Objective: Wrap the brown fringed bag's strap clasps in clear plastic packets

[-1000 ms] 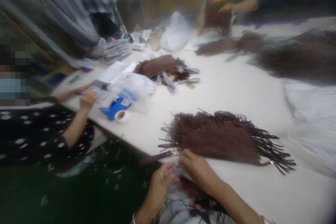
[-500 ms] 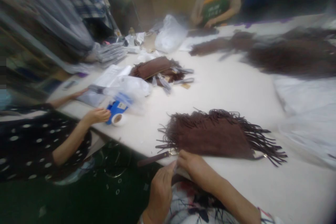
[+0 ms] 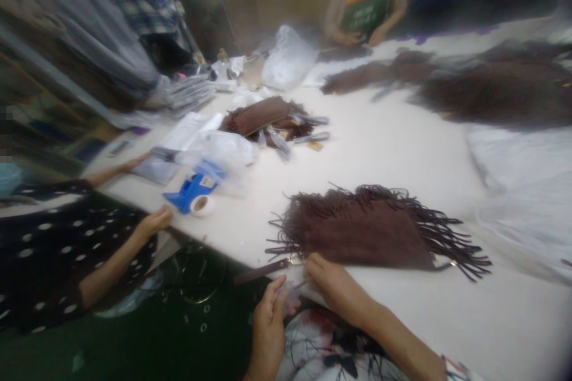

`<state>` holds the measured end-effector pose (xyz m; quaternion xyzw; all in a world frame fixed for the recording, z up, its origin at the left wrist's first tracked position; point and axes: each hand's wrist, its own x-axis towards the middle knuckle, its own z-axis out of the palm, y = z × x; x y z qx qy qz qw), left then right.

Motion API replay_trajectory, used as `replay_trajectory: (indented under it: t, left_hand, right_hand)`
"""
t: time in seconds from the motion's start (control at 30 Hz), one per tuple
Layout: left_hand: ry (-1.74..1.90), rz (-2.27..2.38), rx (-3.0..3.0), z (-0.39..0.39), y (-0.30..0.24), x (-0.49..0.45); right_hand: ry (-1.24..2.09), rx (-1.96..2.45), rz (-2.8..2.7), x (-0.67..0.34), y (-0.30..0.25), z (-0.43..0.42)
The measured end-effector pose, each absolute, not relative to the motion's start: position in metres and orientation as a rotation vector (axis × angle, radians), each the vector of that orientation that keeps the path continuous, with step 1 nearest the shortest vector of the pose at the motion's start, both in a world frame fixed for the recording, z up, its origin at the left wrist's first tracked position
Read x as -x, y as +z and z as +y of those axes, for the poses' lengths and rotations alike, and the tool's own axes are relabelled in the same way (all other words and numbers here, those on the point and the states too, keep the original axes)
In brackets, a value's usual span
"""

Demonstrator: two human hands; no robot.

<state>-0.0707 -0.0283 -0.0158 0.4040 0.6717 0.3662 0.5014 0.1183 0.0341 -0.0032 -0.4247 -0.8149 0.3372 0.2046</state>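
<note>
Since the picture 0.5 s ago, the co-worker's hand [image 3: 154, 221] at 9 o'clock has drawn back from the blue tape dispenser [image 3: 190, 191] to the counter [image 3: 379, 149] edge, and the person's own left hand [image 3: 270, 315] has dropped a little lower below that edge.

Just past the near counter edge, toward 12 o'clock from both hands, lies the brown fringed bag [image 3: 366, 232], flat with its fringe fanned out at both ends. Its strap [image 3: 263, 271] runs off toward 9 o'clock, joined near a small metal ring beside the right hand [image 3: 333, 286]. The right hand rests on the counter edge touching the bag's near border, its grip pressed together on something small that blur hides. The left hand's grip is curled with fingertips drawn together toward the right hand, apparently pinching a thin clear scrap; I cannot tell for certain.

By my judgement the bag is light, soft and floppy, suede-like, so it would sag if lifted by 1 corner. The fringe would tangle and slip; the body panel or the strap base by the ring looks like the firmer place to take hold.

Farther off, at 11 o'clock, sits a second brown bag [image 3: 263, 116] among plastic bags [image 3: 223, 149], and more brown fringe [image 3: 496, 89] is heaped at 1 o'clock.
</note>
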Motion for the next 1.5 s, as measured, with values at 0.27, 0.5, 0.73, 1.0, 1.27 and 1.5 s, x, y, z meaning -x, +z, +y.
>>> replay_trajectory:
  t: [0.27,0.5,0.73,1.0,1.27,1.5]
  left_hand:
    - [0.930,1.486,-0.654,-0.028,-0.015,0.068]
    - [0.921,1.684,-1.103,-0.031,-0.014,0.073]
    - [1.049,1.683,-0.954,-0.027,-0.014,0.060]
    - [1.074,1.589,-0.738,-0.035,-0.012,0.061]
    - [1.115,1.658,-0.744,-0.032,-0.014,0.063]
    - [1.133,1.677,-0.818,-0.032,-0.007,0.073]
  right_hand:
    - [0.743,1.193,-2.494,-0.119,0.003,0.032]
    - [0.591,1.151,-2.620,-0.117,0.005,0.034]
    - [0.853,1.195,-2.370,-0.123,0.000,0.030]
    - [0.965,1.222,-2.149,-0.119,-0.004,0.028]
    - [0.920,1.247,-2.246,-0.121,0.000,0.029]
    - [0.896,1.244,-2.292,-0.121,0.005,0.031]
